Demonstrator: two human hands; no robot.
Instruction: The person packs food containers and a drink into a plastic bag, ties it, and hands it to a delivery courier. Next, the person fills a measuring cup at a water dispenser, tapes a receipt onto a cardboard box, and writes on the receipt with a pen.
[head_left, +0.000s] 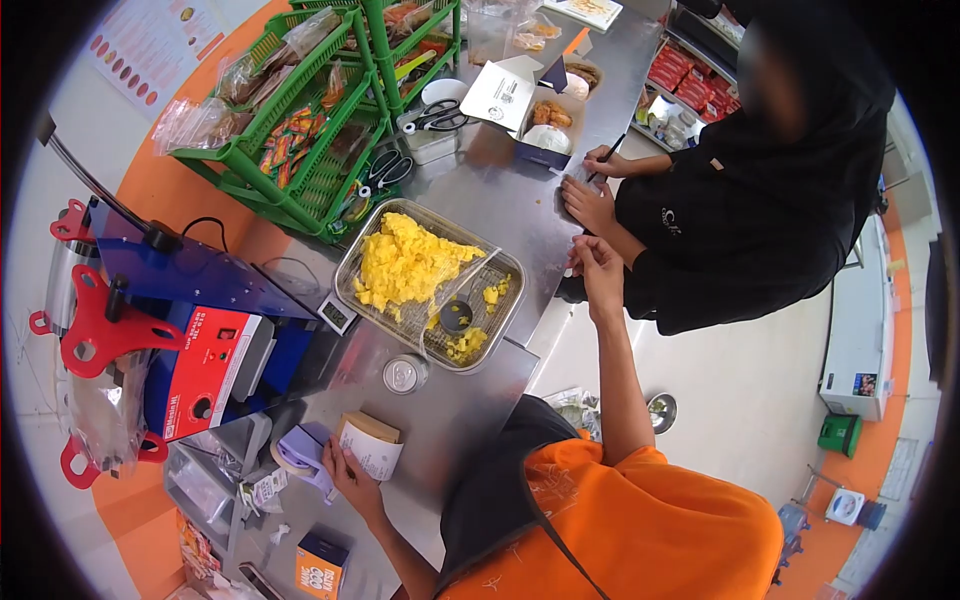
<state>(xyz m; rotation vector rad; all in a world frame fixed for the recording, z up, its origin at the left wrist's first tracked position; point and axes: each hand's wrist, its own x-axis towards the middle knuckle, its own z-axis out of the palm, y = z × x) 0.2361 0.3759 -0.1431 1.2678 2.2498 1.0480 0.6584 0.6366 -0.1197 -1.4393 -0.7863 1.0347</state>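
At the lower left, my left hand [352, 478] has its fingers on the near edge of a small brown stack with a white printed slip [370, 452]. My right hand [598, 272] is raised beside the counter's edge, its fingertips pinched together. What they hold, if anything, is too small to make out. Between my hands and farther in stands a metal tray [515, 300] holding yellow scrambled egg [410, 255], a clear plastic sheet and a dark round cup [456, 317]. A silver can [403, 374] and a purple tape dispenser [308, 455] are near my left hand.
A red and blue cup sealer [212, 370] stands at the left. Green stacked baskets [270, 170] hold packets, with scissors [388, 170] beside them. Across from my right hand, a person in black [720, 220] holds a dark pen-like stick near an open meal box [548, 125].
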